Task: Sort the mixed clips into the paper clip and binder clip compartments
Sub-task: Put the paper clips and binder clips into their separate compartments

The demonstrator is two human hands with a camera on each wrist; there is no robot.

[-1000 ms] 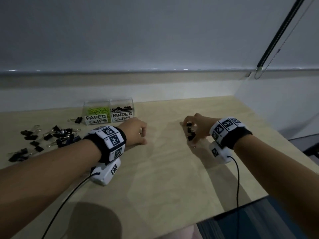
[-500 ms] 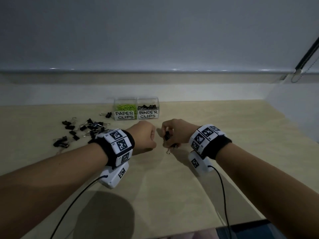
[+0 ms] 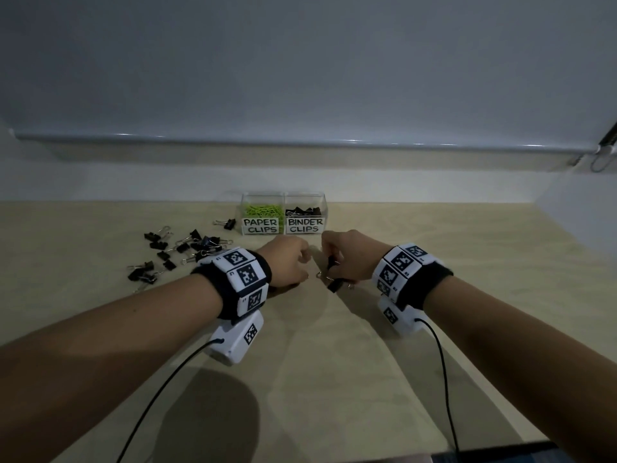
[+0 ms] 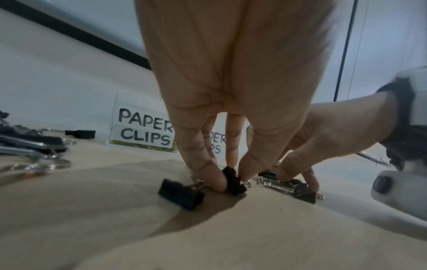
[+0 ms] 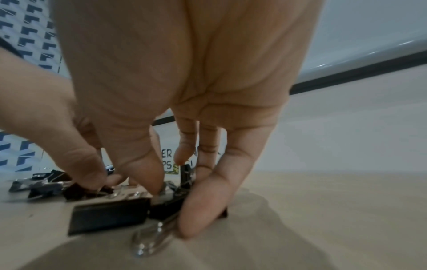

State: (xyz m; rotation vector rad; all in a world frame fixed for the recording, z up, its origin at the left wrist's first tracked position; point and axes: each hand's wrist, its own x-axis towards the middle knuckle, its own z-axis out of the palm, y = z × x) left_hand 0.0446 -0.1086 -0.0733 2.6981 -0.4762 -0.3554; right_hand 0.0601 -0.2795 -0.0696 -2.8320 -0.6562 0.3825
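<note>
A clear two-part box stands at the back of the table, with green paper clips behind the PAPER CLIPS label [image 3: 260, 225] and black clips behind the BINDER CLIPS label [image 3: 305, 225]. My left hand [image 4: 231, 180] is down on the table just in front of it and pinches a black binder clip [image 4: 234, 180] between thumb and fingers. A second binder clip [image 4: 181, 193] lies beside that hand. My right hand [image 5: 175, 197], close to the left hand, curls its fingers round several black binder clips [image 5: 108, 217] that touch the tabletop.
A scatter of loose black binder clips [image 3: 180, 252] lies left of the hands, with one more [image 3: 228, 223] beside the box. The light wooden table [image 3: 434, 235] runs to a white wall at the back and right. Cables trail from both wrist cameras.
My right hand has carried its binder clips left until it sits beside my left hand in front of the box. Both hands have come down to the tabletop.
</note>
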